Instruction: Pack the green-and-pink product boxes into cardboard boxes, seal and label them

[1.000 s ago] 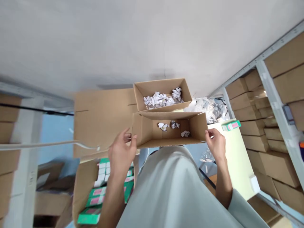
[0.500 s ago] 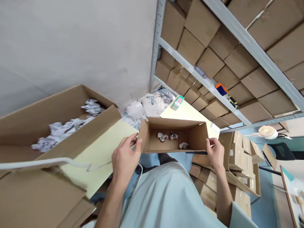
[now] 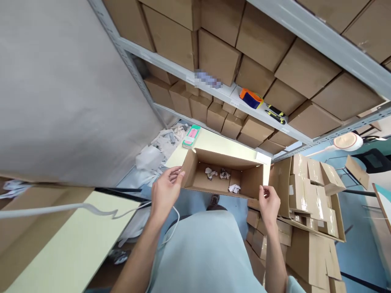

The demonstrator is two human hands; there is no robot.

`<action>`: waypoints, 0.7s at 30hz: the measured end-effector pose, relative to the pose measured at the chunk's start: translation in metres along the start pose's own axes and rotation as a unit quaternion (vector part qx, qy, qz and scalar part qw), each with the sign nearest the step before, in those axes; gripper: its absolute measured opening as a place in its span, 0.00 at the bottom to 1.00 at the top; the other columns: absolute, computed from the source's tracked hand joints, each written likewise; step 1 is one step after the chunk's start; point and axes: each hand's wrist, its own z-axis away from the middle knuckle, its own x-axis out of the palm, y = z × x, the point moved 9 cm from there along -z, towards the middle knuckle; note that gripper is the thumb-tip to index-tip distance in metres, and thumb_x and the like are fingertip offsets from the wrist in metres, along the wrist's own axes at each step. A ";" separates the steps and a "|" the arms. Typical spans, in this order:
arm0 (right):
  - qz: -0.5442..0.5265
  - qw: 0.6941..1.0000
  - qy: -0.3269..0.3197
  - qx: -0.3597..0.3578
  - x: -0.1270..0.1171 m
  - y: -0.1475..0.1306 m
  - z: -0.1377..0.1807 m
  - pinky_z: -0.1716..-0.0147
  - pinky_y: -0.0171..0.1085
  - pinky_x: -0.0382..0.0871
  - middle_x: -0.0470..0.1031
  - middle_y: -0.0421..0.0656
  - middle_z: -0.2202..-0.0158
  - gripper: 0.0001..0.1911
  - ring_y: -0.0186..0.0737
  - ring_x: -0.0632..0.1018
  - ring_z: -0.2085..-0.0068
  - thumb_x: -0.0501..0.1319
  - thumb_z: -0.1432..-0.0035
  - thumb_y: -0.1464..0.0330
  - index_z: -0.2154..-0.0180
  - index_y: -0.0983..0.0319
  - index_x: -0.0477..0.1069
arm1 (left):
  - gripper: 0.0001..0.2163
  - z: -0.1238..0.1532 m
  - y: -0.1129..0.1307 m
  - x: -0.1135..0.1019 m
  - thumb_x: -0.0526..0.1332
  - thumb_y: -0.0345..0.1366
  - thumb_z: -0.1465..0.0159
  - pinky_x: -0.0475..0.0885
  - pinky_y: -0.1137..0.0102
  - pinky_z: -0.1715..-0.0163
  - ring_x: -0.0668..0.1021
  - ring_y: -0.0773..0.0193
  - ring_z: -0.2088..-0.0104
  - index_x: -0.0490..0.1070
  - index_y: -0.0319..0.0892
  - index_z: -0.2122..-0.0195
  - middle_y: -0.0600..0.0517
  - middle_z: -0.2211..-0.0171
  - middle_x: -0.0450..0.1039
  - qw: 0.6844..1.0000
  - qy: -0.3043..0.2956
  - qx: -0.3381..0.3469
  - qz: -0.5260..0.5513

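An open cardboard box (image 3: 201, 183) is held in the air in front of me, above a pale yellow table (image 3: 220, 144). Inside it lie three crumpled bits of white paper (image 3: 222, 175). My left hand (image 3: 166, 191) grips the box's left end, thumb on the outside. My right hand (image 3: 269, 201) pinches its right end. Below the box I see my light-coloured top and a shoe on the blue floor.
A metal shelf rack (image 3: 232, 93) packed with brown cartons fills the upper right; an orange tape roll (image 3: 250, 97) and a cutter lie on it. A green-pink packet (image 3: 191, 136) sits on the table. Flattened and open cartons (image 3: 308, 195) stand right. White crumpled paper (image 3: 152, 152) lies left.
I have turned to the right with the box in both hands. The large box of crumpled paper left the view and the shelf rack now fills the upper frame.
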 end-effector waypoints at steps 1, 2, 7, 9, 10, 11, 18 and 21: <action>-0.007 1.000 -0.005 0.004 0.003 0.007 -0.014 0.64 0.42 0.75 0.82 0.49 0.69 0.34 0.47 0.81 0.70 0.56 0.32 0.36 0.64 0.59 0.76 | 0.19 -0.008 0.004 0.014 0.65 0.49 0.37 0.84 0.56 0.49 0.89 0.49 0.55 0.81 0.44 0.51 0.44 0.57 0.87 1.000 0.002 -0.006 -0.008; -0.013 1.000 -0.009 0.010 0.006 0.014 -0.028 0.64 0.42 0.75 0.82 0.49 0.69 0.33 0.47 0.80 0.70 0.56 0.32 0.36 0.64 0.59 0.76 | 0.18 -0.016 0.007 0.028 0.65 0.49 0.37 0.84 0.56 0.49 0.89 0.48 0.55 0.81 0.44 0.53 0.44 0.57 0.87 1.000 0.005 -0.009 -0.017; -0.025 0.998 -0.030 0.047 0.018 0.045 -0.093 0.64 0.42 0.75 0.82 0.49 0.70 0.31 0.47 0.80 0.70 0.58 0.34 0.38 0.66 0.59 0.76 | 0.16 -0.050 0.023 0.084 0.65 0.50 0.38 0.82 0.55 0.47 0.88 0.48 0.54 0.81 0.45 0.56 0.44 0.55 0.87 0.998 0.004 0.002 -0.056; -0.026 0.997 -0.042 0.059 0.024 0.054 -0.111 0.64 0.42 0.75 0.82 0.49 0.70 0.30 0.47 0.80 0.70 0.58 0.35 0.39 0.65 0.60 0.76 | 0.17 -0.062 0.030 0.101 0.64 0.50 0.38 0.82 0.56 0.46 0.87 0.49 0.55 0.81 0.45 0.56 0.44 0.53 0.86 0.998 -0.006 0.015 -0.067; -0.028 0.996 -0.047 0.065 0.027 0.058 -0.117 0.64 0.42 0.75 0.81 0.49 0.70 0.30 0.46 0.79 0.70 0.59 0.35 0.40 0.65 0.60 0.76 | 0.18 -0.068 0.035 0.108 0.64 0.51 0.38 0.81 0.56 0.46 0.87 0.50 0.55 0.80 0.45 0.55 0.43 0.53 0.86 0.997 -0.011 0.024 -0.072; -0.031 0.996 -0.051 0.069 0.030 0.060 -0.123 0.64 0.42 0.75 0.81 0.49 0.70 0.29 0.46 0.79 0.69 0.59 0.36 0.40 0.65 0.60 0.76 | 0.18 -0.074 0.040 0.113 0.63 0.51 0.38 0.81 0.56 0.46 0.87 0.50 0.55 0.80 0.44 0.55 0.43 0.53 0.86 0.996 -0.015 0.034 -0.078; -0.048 0.993 -0.063 0.087 0.062 0.048 -0.135 0.64 0.41 0.76 0.80 0.47 0.71 0.31 0.45 0.79 0.70 0.58 0.35 0.39 0.64 0.60 0.77 | 0.17 -0.123 0.054 0.114 0.62 0.49 0.37 0.81 0.58 0.47 0.86 0.51 0.55 0.81 0.45 0.55 0.44 0.50 0.85 0.993 -0.004 0.054 -0.103; -0.055 0.993 -0.058 0.085 0.075 0.032 -0.135 0.64 0.41 0.76 0.81 0.48 0.71 0.33 0.45 0.79 0.69 0.58 0.35 0.37 0.64 0.61 0.76 | 0.16 -0.148 0.044 0.108 0.63 0.48 0.38 0.81 0.59 0.48 0.86 0.51 0.54 0.80 0.45 0.56 0.44 0.50 0.84 0.996 -0.013 0.041 -0.079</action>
